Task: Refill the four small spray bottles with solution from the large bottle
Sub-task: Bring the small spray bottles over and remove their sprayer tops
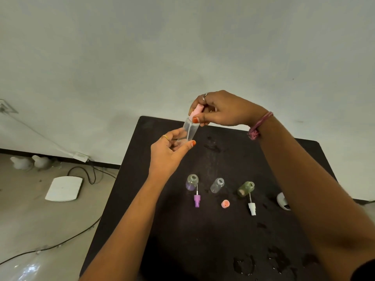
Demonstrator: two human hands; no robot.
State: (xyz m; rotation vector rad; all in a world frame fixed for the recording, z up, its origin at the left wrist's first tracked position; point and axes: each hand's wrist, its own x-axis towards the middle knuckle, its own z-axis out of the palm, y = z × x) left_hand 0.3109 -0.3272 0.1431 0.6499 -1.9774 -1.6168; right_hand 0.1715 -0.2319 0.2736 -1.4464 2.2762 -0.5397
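Observation:
My left hand [169, 153] grips the base of a clear small spray bottle [187, 131], held tilted above the black table [203, 240]. My right hand [221, 108] pinches its pink spray head [196, 110] at the neck. Three open small bottles stand in a row on the table: a purple-tinted one [192, 181], a clear one [217, 185] and a green one [246, 188]. A purple spray head [197, 200], a pink cap [225, 204] and a white spray head [252, 207] lie in front of them. The large bottle is hidden.
A white object [282, 200] shows partly behind my right forearm. Wet patches [243, 264] mark the table's near side. On the floor to the left lie a white board [64, 189], cables [89, 175] and a power strip [80, 156].

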